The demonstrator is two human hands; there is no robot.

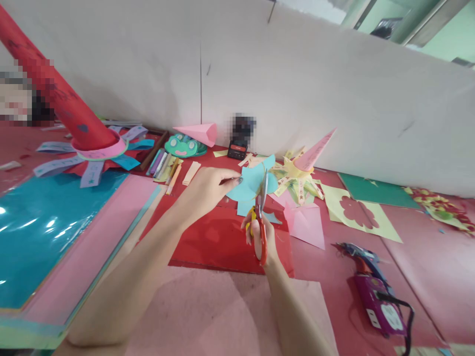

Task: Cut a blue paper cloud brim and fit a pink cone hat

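Note:
Near the middle of the table, my left hand [218, 184] pinches the left edge of a light blue paper cut-out [248, 179] with rounded lobes. My right hand [267, 236] grips scissors [262, 225] with red and yellow handles, their blades pointing up and away from me, over the right part of the blue paper. Whether the blades are closed on the paper I cannot tell. Below both hands lies a sheet of red paper [218, 237]. A small blue scrap [272, 218] rests beside the scissors.
Left are a tall red paper cone [70, 104], wrapped blue sheets [48, 237], and markers [159, 163]. A green frog cut-out [180, 146] and a phone [239, 141] stand by the wall. Right lie a pink-and-yellow cone [311, 155], a glue gun [365, 259] and a purple power box [378, 304].

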